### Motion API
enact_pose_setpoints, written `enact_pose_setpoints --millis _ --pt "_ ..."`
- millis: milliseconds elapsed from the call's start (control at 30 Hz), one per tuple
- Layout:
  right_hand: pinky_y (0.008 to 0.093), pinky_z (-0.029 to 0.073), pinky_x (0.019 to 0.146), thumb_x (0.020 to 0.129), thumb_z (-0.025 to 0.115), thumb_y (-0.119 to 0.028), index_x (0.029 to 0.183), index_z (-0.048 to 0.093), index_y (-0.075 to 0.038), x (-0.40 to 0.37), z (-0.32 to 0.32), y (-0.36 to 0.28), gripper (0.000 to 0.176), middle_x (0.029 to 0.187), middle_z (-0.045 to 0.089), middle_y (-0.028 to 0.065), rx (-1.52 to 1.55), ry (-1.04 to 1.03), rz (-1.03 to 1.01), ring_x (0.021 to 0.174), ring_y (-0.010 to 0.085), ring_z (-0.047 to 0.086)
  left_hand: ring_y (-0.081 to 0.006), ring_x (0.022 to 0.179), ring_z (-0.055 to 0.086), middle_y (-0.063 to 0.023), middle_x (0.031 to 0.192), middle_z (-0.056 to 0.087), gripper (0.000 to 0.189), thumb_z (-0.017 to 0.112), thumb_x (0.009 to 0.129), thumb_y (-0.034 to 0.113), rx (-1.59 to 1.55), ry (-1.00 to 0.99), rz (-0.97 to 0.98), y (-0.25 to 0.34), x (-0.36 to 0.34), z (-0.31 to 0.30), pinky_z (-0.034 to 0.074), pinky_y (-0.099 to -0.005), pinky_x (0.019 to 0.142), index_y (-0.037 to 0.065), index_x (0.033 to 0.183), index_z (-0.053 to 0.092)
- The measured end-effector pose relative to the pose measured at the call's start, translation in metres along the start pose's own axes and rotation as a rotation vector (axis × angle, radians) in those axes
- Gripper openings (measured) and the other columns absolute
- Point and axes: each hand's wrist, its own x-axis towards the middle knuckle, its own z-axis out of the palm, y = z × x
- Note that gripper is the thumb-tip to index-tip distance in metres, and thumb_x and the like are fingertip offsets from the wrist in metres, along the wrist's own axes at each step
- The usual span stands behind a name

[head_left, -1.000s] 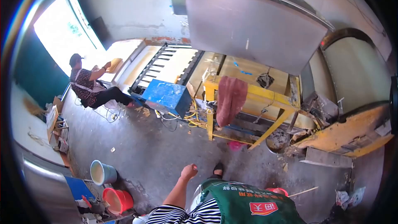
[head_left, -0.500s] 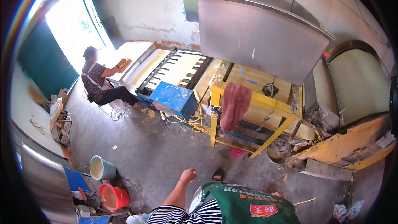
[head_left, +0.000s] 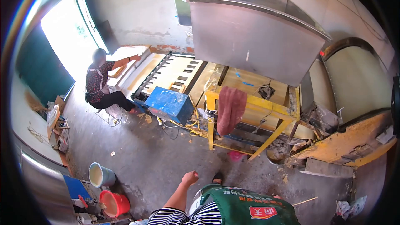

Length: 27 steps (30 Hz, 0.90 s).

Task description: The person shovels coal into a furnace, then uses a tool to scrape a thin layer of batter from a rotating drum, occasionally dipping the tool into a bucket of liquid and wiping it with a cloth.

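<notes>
My left hand [head_left: 190, 178] hangs in front of my body with its fingers curled into a loose fist, and nothing shows in it. It is over the concrete floor [head_left: 166, 158], close to my dark shoe [head_left: 218, 176]. Only a sliver of my right hand [head_left: 278, 198] shows past the edge of my green apron [head_left: 237, 208]; its fingers are hidden. A thin stick [head_left: 306, 201] shows to the right of that hand, beyond the apron. Both arms are away from the machinery.
A co-worker [head_left: 100, 79] sits by the pale worktable [head_left: 129, 52] at the conveyor's [head_left: 177, 68] far end. Ahead stand a blue box [head_left: 168, 102], a yellow frame [head_left: 258, 100] with a reddish towel [head_left: 231, 110], and a large steel hopper [head_left: 254, 37]. Buckets [head_left: 111, 203] stand at lower left.
The co-worker has turned and stretched an arm out over the worktable toward the conveyor. The view has shifted slightly. My left hand keeps nearly the same pose.
</notes>
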Motion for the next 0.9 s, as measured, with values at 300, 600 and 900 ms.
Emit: enact_pose_setpoints --millis 300,600,900 --pt "0.0352 0.049 0.077 0.076 0.06 -0.024 0.086 0.064 0.0 -0.01 -0.003 -0.006 0.026 0.095 0.065 0.0182 -0.004 -0.005 0.007 0.084 0.0285 0.064 -0.0327 0.096 0.061 -0.0147 0.099 0.065 0.029 0.053 0.076 0.023 0.008 -0.001 0.006 -0.002 0.001 -0.003 0.048 -0.0404 0.083 0.016 0.102 0.064" --pt "0.0348 0.048 0.079 0.076 0.06 -0.027 0.083 0.065 -0.001 -0.019 -0.002 -0.003 0.027 0.098 0.065 0.0175 0.042 -0.031 -0.039 0.085 0.0283 0.064 -0.0337 0.095 0.06 -0.0162 0.098 0.065 0.029 0.051 0.077 0.023 0.019 0.002 0.023 -0.01 0.0 -0.002 0.048 -0.0417 0.081 0.015 0.102 0.064" --pt "0.0404 0.049 0.072 0.074 0.062 -0.024 0.085 0.063 -0.006 0.005 0.009 0.025 0.021 0.092 0.063 0.0225 0.056 0.111 -0.04 0.085 0.0369 0.062 -0.0338 0.094 0.061 -0.0149 0.097 0.065 0.028 0.054 0.076 0.023 0.035 -0.023 0.04 -0.017 0.004 0.006 0.049 -0.0411 0.08 0.015 0.101 0.063"
